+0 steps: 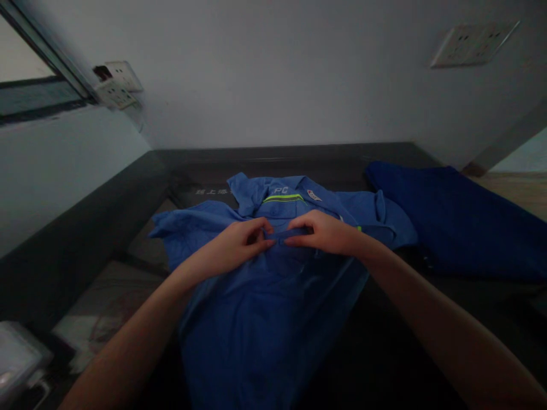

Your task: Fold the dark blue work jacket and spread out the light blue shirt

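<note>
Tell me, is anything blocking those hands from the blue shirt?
Nothing visible is: the left hand and right hand both have fingers on the blue shirt. The darker blue cloth lies off to the right, not between.

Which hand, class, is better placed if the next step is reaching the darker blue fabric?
Probably the right hand: it is nearer the darker blue fabric, on that side. The left hand is farther, and both hands touch the blue shirt.

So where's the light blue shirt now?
Head view, centre: the light blue shirt lies spread out, the left hand and right hand at its front, with the darker blue cloth beside it on the right.
</note>
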`<state>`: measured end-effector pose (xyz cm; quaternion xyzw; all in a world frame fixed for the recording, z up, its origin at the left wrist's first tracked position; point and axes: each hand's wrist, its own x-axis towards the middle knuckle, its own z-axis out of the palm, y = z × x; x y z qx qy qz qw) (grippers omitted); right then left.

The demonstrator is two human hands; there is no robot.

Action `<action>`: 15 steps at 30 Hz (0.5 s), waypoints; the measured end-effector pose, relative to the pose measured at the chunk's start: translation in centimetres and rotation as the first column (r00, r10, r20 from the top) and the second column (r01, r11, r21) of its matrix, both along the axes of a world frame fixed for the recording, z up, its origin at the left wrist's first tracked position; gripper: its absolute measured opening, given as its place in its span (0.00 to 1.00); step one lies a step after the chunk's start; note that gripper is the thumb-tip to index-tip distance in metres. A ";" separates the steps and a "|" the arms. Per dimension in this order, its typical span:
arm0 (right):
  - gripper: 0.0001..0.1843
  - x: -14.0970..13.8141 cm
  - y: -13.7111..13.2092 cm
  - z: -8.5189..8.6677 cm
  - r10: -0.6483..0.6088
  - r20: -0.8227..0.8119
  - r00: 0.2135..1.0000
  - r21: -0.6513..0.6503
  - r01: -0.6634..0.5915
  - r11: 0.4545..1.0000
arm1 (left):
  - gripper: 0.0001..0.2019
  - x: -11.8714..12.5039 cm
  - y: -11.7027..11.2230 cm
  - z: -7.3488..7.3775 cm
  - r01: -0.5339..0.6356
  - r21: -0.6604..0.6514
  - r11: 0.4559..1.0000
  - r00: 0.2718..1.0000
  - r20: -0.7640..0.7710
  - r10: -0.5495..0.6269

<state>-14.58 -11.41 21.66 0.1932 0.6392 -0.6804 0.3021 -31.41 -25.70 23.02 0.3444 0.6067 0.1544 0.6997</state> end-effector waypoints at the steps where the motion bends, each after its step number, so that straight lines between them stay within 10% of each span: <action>1: 0.13 0.2 -0.1 -0.4 0.002 0.016 1.000 0.001 -0.002 1.000 | 0.08 0.2 -0.1 -0.2 0.013 0.009 1.000 0.998 -0.060 -0.012; 6: 0.13 0.8 -0.5 -1.7 -0.026 0.065 0.998 0.046 0.023 0.999 | 0.11 1.6 -0.2 0.6 -0.004 0.048 0.999 0.944 -0.328 0.019; 15: 0.10 0.5 -0.7 -1.2 -0.035 0.034 0.999 0.067 0.032 0.997 | 0.10 2.7 -0.3 -0.2 -0.070 -0.017 0.997 0.987 -0.145 0.067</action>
